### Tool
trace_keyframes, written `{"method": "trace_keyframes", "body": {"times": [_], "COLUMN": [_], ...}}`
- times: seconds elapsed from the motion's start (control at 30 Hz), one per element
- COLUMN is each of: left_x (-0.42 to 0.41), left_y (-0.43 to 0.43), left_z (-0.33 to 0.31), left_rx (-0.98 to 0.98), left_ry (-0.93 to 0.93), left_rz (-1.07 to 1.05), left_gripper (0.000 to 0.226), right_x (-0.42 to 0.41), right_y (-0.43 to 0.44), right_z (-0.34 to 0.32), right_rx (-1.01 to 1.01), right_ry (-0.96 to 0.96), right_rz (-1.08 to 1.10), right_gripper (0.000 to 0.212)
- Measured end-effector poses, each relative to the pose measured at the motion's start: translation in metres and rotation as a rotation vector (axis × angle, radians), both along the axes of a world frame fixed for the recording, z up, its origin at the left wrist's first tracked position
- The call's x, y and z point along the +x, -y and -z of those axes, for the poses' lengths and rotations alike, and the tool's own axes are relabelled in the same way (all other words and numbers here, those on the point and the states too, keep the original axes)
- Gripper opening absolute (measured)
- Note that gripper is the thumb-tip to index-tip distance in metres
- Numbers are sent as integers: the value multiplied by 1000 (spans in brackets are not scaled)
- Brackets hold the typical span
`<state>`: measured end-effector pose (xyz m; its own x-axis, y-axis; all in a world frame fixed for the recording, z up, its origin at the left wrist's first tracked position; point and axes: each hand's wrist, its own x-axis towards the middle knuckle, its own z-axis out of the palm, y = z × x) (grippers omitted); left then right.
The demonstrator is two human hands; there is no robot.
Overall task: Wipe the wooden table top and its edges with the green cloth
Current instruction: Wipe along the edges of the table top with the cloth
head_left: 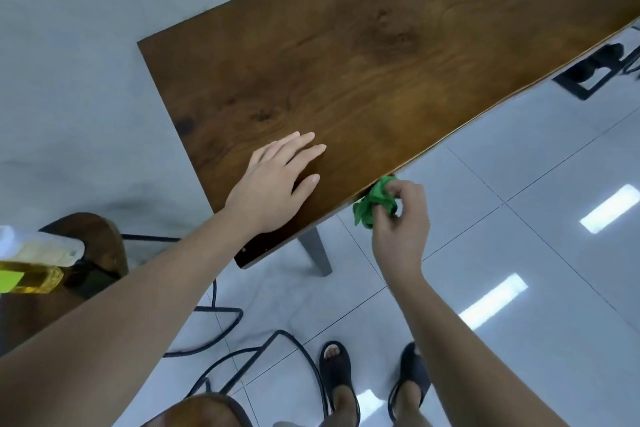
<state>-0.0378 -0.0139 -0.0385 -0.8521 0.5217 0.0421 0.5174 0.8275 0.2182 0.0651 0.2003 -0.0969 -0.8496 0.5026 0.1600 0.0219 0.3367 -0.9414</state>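
Two bare forearms (pixel 138 305) reach forward from the bottom of the view. Beyond them is the wooden table top (pixel 363 62), a dark brown rectangle whose long axis runs from the lower left up to the upper right. Glossy grey floor tiles (pixel 519 218) lie to its right, and black cables (pixel 221 333) loop across them.

The left hand (pixel 277 184) rests flat on the top near the closest corner. Its fingers are straight and close together and point up and right, with the thumb spread out.

The right hand (pixel 398 229) sits just off the long near edge, fingers curled tightly around the green cloth (pixel 372 204). The cloth is bunched into a wad and touches that edge close to the corner.

A yellow spray bottle (pixel 34 267) stands on a wooden stool (pixel 90 246) at far left.
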Motion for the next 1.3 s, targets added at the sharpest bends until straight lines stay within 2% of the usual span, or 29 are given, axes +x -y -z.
{"method": "trace_keyframes", "body": {"times": [0.23,0.4,0.7,0.9,1.03,1.2,1.3], "left_x": [1,1,9,28,39,45,47], "left_y": [0,0,5,16,24,28,31], "left_z": [2,2,3,5,6,8,8], "left_rx": [-9,-19,18,46,49,73,85], "left_ry": [-9,-10,-26,-38,-35,-50,-59], "left_rz": [-8,-16,-76,-61,-77,-91,-105], "left_gripper": [52,52,51,52,52,52,52], "right_x": [69,69,-18,-52,-32,25,54], "right_y": [133,125,-34,-88,-41,65,118], "right_z": [21,25,15,-2,0,14,16], "right_rx": [-58,-20,133,79,60,76,-5], "right_ry": [40,21,33,92,74,32,41], "right_rz": [-299,-378,0,173,167,-41,-149], "right_gripper": [46,39,30,23,23,37,41]}}
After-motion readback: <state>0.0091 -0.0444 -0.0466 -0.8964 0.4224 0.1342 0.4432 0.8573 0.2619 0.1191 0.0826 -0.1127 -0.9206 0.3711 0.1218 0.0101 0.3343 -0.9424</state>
